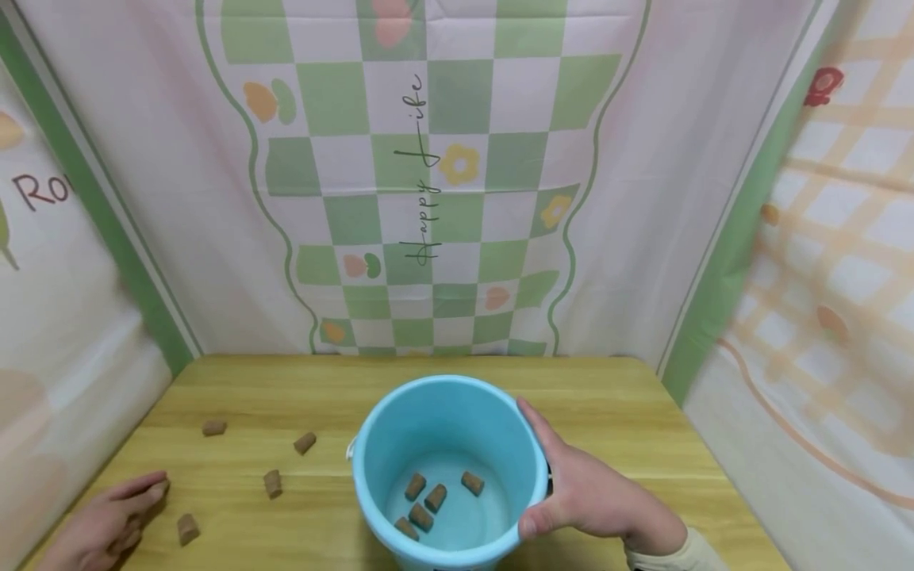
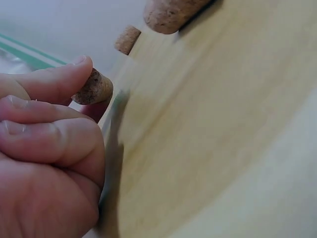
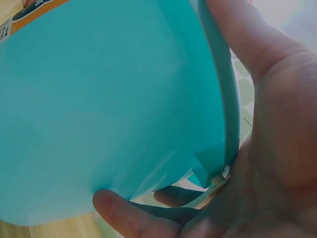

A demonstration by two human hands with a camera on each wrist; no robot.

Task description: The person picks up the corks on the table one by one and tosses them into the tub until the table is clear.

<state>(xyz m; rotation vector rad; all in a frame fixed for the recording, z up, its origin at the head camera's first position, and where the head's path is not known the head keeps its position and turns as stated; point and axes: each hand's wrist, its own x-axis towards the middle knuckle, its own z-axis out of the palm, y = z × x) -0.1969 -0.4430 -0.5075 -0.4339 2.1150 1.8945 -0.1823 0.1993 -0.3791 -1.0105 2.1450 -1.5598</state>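
Note:
My left hand (image 1: 103, 523), low over the left of the table, pinches a cork (image 2: 99, 90) between thumb and index finger; the other fingers are curled in. A light blue bucket (image 1: 452, 547) stands upright at the front middle. Its right side is gripped by my right hand (image 1: 589, 488), with the thumb at the rim and the other fingers spread along the outer wall in the right wrist view. Several corks (image 1: 435, 498) lie on the bucket's floor. Closest to the left hand on the table is a loose cork (image 1: 188, 529).
More corks lie scattered between the left hand and the bucket: one at the back left (image 1: 214, 428), one near the bucket (image 1: 305, 442) and another (image 1: 273, 484) in front of it. Patterned cloth (image 1: 457, 198) hangs behind the wooden table (image 1: 607, 396) and along both sides.

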